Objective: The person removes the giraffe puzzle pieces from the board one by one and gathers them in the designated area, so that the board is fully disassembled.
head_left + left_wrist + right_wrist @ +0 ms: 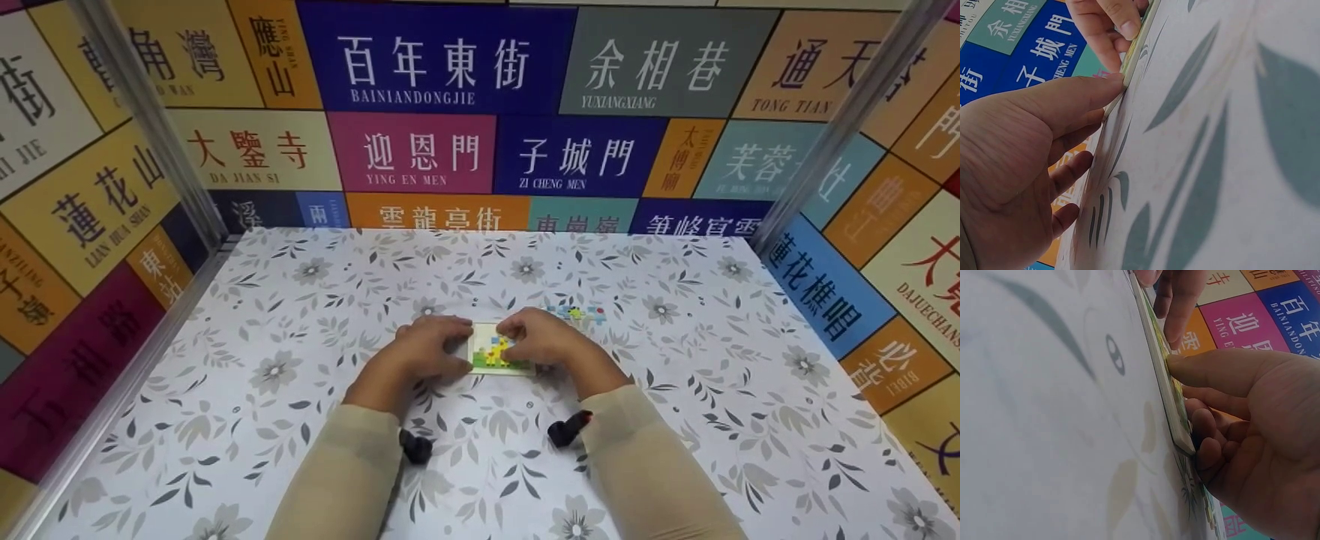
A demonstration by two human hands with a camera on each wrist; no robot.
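Note:
A small pale-rimmed puzzle board [484, 370] lies flat on the patterned tabletop, bearing a blocky yellow, green and blue picture. At its left side, my left hand [429, 346] holds the board, thumb at the near corner and forefinger at the far one. The left wrist view shows that thumb [1107, 84] right against the board's edge. My right hand [546, 339] reaches over the right part of the picture. Its thumb [1185, 367] presses on the board's face, with the other fingers bent behind it. I cannot tell whether a piece sits between them.
Loose small pieces [596, 313], mostly blue with some yellow and red, lie just behind the right hand. The floral tabletop [300, 465] spreads around the board. Upright panels [420, 154] with coloured street-name signs enclose the back and sides.

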